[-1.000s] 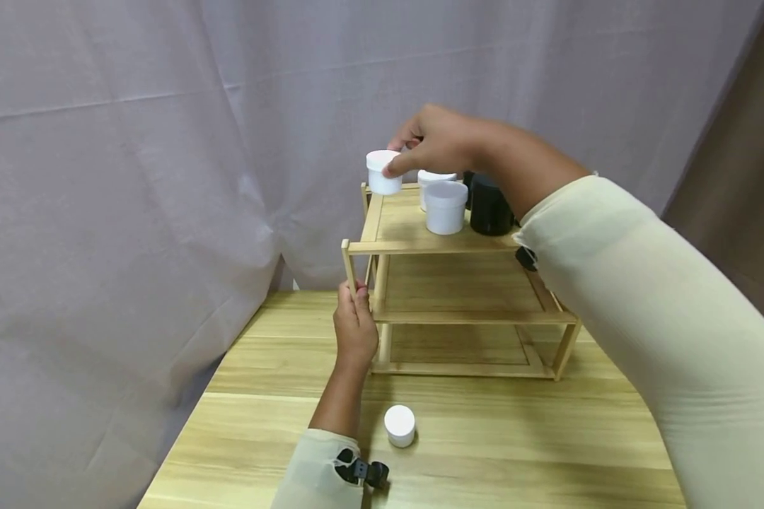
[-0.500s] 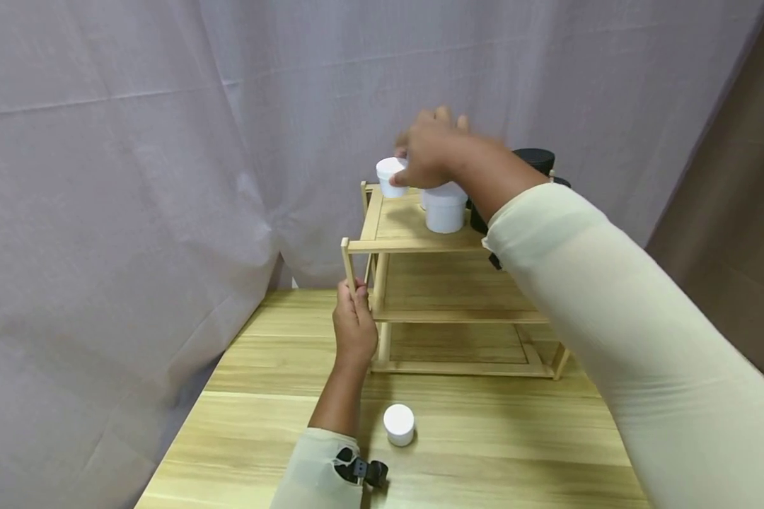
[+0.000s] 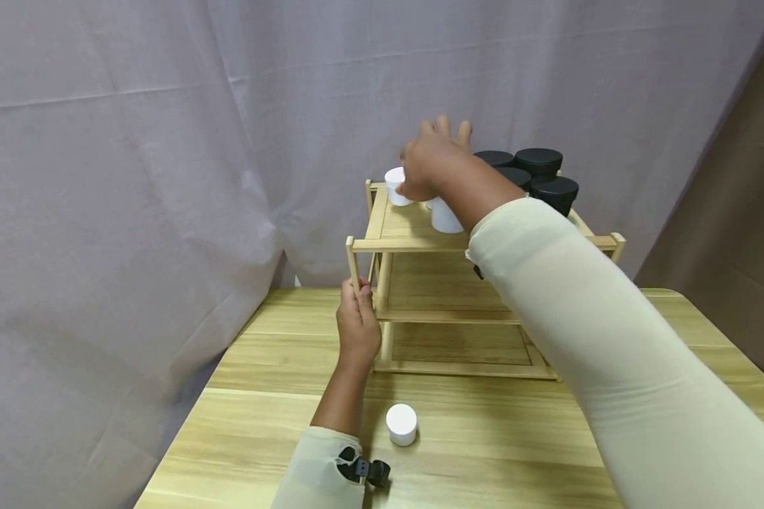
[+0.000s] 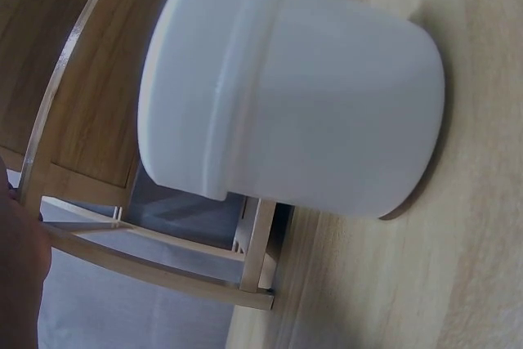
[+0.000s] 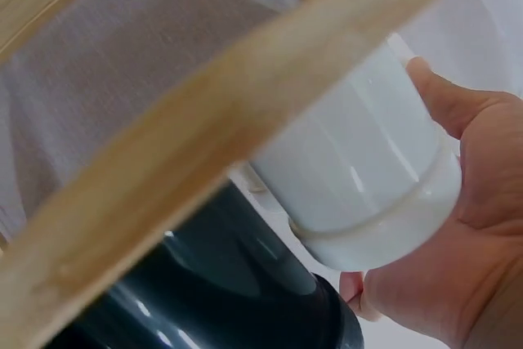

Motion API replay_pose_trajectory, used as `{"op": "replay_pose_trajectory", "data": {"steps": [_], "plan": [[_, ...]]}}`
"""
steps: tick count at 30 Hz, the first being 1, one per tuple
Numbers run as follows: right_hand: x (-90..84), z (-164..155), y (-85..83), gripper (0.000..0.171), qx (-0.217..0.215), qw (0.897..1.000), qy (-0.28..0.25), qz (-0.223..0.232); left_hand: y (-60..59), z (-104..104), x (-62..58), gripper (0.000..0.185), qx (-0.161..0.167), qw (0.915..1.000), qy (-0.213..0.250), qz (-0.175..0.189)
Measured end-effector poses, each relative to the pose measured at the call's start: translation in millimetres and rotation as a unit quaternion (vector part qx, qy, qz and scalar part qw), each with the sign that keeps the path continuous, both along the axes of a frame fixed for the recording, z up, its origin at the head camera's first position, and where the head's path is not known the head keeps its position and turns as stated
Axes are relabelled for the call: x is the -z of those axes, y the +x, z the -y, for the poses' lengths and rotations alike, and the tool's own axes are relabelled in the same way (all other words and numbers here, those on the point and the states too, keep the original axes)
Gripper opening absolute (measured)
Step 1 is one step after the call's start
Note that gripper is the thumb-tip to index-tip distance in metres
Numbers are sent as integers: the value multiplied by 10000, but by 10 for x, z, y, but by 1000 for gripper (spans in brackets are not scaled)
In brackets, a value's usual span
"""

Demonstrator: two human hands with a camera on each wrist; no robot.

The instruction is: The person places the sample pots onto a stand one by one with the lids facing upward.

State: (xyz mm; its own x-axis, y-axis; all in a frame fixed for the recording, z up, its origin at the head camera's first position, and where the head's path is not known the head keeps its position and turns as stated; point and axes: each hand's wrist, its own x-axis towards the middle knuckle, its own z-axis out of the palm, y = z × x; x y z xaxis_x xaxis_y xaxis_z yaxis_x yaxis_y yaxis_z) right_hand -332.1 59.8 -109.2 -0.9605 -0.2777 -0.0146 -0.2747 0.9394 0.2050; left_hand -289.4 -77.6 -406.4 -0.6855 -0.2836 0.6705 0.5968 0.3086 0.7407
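Behind everything hangs a pale grey curtain [image 3: 134, 177], filling the upper and left parts of the frame. Below it the wooden worktop [image 3: 516, 452] runs across the lower half. A three-tier wooden rack [image 3: 414, 244] stands at the centre of the frame.

Since a second ago the right arm has swung toward the lower right of the frame, so the black jars [image 3: 537, 173] at the right of the top shelf, then mostly hidden behind it, now show as a cluster of round lids. The small white jar [image 3: 396, 185], which the right hand [image 3: 429, 166] then held raised over the rack's back left corner, now sits lower, at the level of the top shelf in that corner. The left hand [image 3: 359, 329] has stayed on the rack's front left post, fingers curled round it.

The right hand has thumb and palm against the small white jar, fingers spread above; the right wrist view shows it wrapped round the jar's lid end. That jar is a glossy white tub with a ridged lid. Another white jar [image 3: 444, 215] stands just right of it, and a loose white jar [image 3: 401, 424] stands on the worktop near the left forearm.
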Motion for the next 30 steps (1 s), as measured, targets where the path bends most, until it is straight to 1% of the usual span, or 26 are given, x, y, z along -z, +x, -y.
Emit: {"op": "replay_pose_trajectory", "data": {"steps": [10,17,21,26,30], "plan": [[73,-11,-1,65,85,9999,51,-32,2,-20,-2,21,-11,10000,-38,12],[116,-26,-4,63,131,9999,47,-5,1,-46,5,21,96,9999,-41,58],[121,-37,-2,58,123,9999,50,-14,-3,-59,8,21,90,9999,-39,44],[110,-22,27,59,70,9999,95,-8,-16,-59,12,20,33,10000,-57,-24],[105,-4,68,61,-95,9998,84,-126,-21,-53,9,20,-19,10000,-71,-20]]}}
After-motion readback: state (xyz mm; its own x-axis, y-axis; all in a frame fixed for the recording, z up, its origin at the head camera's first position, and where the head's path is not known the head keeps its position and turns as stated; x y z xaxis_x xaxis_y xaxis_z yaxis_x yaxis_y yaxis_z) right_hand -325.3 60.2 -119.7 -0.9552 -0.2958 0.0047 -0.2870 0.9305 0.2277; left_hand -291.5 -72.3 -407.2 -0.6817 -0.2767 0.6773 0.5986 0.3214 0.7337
